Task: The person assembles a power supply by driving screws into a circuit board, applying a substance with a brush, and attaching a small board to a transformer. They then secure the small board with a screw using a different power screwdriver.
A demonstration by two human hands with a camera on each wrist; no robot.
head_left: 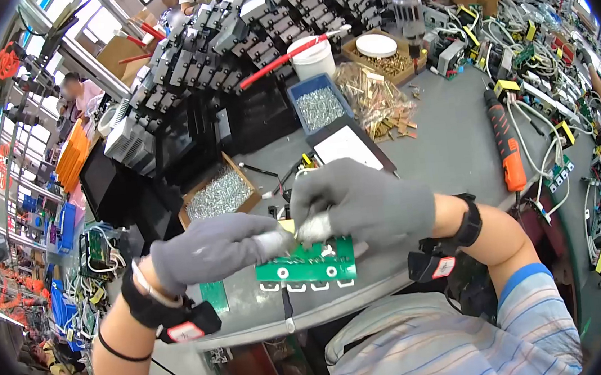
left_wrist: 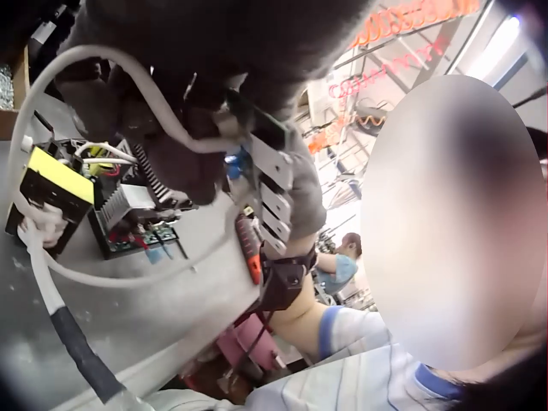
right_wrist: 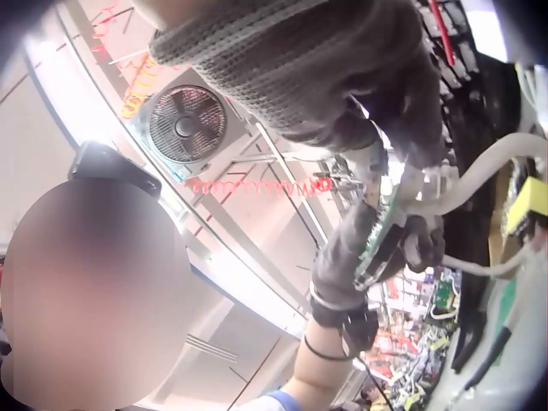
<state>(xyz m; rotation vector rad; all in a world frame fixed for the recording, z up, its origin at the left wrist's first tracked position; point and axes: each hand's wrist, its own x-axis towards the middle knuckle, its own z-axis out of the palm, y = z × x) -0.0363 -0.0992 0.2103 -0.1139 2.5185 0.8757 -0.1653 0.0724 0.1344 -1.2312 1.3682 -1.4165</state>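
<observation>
A green circuit board [head_left: 308, 268] with white metal tabs along its near edge is held above the bench at the centre of the head view. My gloved left hand [head_left: 223, 245] grips its left side, fingertips at the upper edge. With curled fingers, my gloved right hand [head_left: 363, 199] grips the upper part of the board, thumb and fingertips close to the left ones. A thick white cable [left_wrist: 154, 90] loops from the board in the left wrist view. Below hangs a yellow-topped block [left_wrist: 60, 184] beside the loop. The right fingertips partly hide the cable's board end.
Trays of screws [head_left: 218, 193] and a blue bin [head_left: 319, 106] of screws stand beyond the hands. A red-and-black electric screwdriver [head_left: 506, 146] lies to the right, near heaped wired boards [head_left: 518, 43]. Stacked grey metal parts [head_left: 228, 35] line the back. Another person [head_left: 81, 93] is at far left.
</observation>
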